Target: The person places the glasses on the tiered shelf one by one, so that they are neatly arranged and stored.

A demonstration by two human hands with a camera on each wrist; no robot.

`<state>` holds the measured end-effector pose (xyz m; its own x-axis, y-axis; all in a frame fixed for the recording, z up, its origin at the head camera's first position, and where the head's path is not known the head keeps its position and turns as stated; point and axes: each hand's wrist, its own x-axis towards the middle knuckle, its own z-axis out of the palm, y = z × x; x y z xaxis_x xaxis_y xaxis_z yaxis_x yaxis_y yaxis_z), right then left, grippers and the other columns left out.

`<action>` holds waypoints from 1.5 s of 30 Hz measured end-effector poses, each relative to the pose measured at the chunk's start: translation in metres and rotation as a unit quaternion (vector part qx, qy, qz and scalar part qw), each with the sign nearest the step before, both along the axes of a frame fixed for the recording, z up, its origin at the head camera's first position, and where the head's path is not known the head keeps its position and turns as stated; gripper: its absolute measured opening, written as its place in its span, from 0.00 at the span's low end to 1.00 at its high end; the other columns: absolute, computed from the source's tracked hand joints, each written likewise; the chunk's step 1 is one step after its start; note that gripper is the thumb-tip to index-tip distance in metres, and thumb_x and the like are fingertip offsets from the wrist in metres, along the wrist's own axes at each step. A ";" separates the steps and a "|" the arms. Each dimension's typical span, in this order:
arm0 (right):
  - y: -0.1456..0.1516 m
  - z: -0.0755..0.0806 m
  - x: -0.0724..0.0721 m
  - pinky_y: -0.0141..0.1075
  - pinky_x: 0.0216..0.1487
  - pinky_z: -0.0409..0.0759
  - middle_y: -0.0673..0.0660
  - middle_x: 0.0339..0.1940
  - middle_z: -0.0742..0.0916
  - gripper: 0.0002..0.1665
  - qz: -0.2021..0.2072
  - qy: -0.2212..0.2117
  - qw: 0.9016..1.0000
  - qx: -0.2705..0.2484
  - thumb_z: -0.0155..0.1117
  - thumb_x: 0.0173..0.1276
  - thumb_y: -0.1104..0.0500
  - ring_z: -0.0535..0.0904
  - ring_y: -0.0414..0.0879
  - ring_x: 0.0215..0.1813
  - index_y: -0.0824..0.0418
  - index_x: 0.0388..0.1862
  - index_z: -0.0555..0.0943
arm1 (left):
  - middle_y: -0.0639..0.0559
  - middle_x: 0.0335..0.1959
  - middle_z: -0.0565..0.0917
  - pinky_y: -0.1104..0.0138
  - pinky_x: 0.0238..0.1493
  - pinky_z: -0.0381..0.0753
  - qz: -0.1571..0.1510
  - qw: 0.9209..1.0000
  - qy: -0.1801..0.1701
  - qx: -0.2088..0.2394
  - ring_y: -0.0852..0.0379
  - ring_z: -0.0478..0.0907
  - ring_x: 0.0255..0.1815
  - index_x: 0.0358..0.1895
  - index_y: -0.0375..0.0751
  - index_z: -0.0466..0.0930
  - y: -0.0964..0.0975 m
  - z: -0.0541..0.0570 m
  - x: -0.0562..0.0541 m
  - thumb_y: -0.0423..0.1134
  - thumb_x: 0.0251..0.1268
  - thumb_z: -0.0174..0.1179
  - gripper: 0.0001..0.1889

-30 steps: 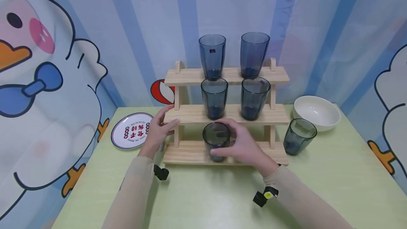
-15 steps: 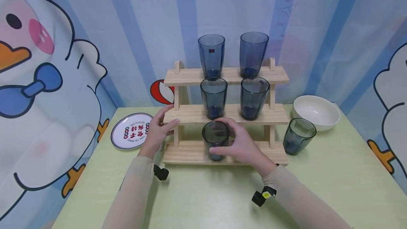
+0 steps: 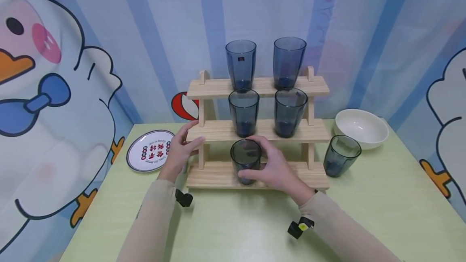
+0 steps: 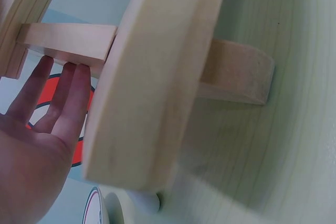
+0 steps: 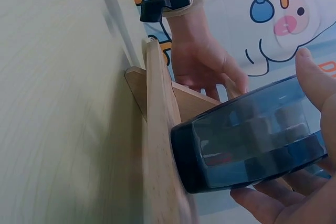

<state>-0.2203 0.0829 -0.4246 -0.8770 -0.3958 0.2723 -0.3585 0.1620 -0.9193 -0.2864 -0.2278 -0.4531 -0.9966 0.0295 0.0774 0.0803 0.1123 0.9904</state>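
A three-tier wooden rack (image 3: 214,175) stands on the table. My right hand (image 3: 278,169) grips a dark blue-grey glass tumbler (image 3: 245,159) from its right side, thumb in front and fingers behind. The tumbler stands upright with its base on the lowest tier, as the right wrist view shows at close range. My left hand (image 3: 179,151) holds the rack's left end around the middle tier. In the left wrist view its fingertips touch the wooden upright (image 4: 73,40). Two matching tumblers stand on the middle tier, one being the left tumbler (image 3: 244,112), and two on top, including a labelled tumbler (image 3: 241,66).
Another tumbler (image 3: 341,156) stands on the table right of the rack, in front of a white bowl (image 3: 362,128). A white plate with red print (image 3: 153,151) lies to the left. Behind hangs a striped cloth with cartoon ducks (image 3: 167,51).
Both hands keep their hold and the tumbler stays on the lowest tier. The right hand and tumbler shift very slightly left; the whole view drifts slightly too.
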 end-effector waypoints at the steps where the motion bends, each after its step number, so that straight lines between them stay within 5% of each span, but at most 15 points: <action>1: 0.000 0.000 0.000 0.41 0.47 0.90 0.54 0.64 0.82 0.49 0.000 0.000 1.000 0.002 0.88 0.54 0.59 0.83 0.55 0.59 0.46 0.73 0.72 | 0.45 0.73 0.74 0.51 0.56 0.87 0.000 1.000 0.000 -0.001 0.46 0.82 0.58 0.77 0.63 0.70 0.000 0.000 0.000 0.44 0.72 0.69 0.33; 11: 0.016 0.009 0.008 0.54 0.69 0.78 0.55 0.68 0.82 0.55 -0.024 0.029 0.998 0.053 0.88 0.54 0.54 0.79 0.53 0.69 0.52 0.78 0.69 | 0.46 0.75 0.73 0.50 0.57 0.87 0.001 1.000 -0.005 -0.010 0.44 0.80 0.60 0.77 0.64 0.70 -0.001 0.000 0.000 0.46 0.72 0.70 0.33; 22: 0.057 0.015 0.017 0.53 0.69 0.79 0.60 0.69 0.82 0.51 -0.008 0.066 0.997 0.039 0.86 0.56 0.63 0.80 0.57 0.68 0.60 0.76 0.70 | 0.47 0.75 0.73 0.50 0.58 0.87 0.001 1.000 -0.008 -0.010 0.44 0.80 0.61 0.78 0.63 0.70 0.001 0.000 0.003 0.46 0.72 0.69 0.33; 28: 0.086 0.020 0.024 0.39 0.66 0.82 0.57 0.66 0.84 0.47 -0.025 0.102 0.994 0.019 0.83 0.56 0.70 0.81 0.54 0.67 0.62 0.73 0.73 | 0.47 0.74 0.74 0.50 0.57 0.87 0.000 1.000 -0.005 -0.004 0.44 0.80 0.61 0.77 0.64 0.70 0.001 0.001 0.002 0.46 0.72 0.70 0.33; 37: 0.130 0.035 0.038 0.29 0.62 0.81 0.55 0.65 0.84 0.49 -0.090 0.175 0.980 0.017 0.81 0.50 0.80 0.80 0.41 0.66 0.65 0.72 0.75 | 0.46 0.74 0.73 0.49 0.58 0.86 -0.005 1.000 -0.002 -0.006 0.45 0.81 0.59 0.78 0.62 0.69 0.001 0.002 0.002 0.46 0.73 0.69 0.33; 45: 0.168 0.037 0.039 0.23 0.65 0.77 0.49 0.67 0.82 0.50 -0.184 0.190 0.964 0.034 0.78 0.49 0.84 0.77 0.36 0.68 0.67 0.73 0.73 | 0.46 0.74 0.73 0.48 0.59 0.86 -0.004 1.000 -0.002 -0.008 0.43 0.80 0.60 0.78 0.62 0.70 0.001 0.001 0.001 0.46 0.73 0.69 0.33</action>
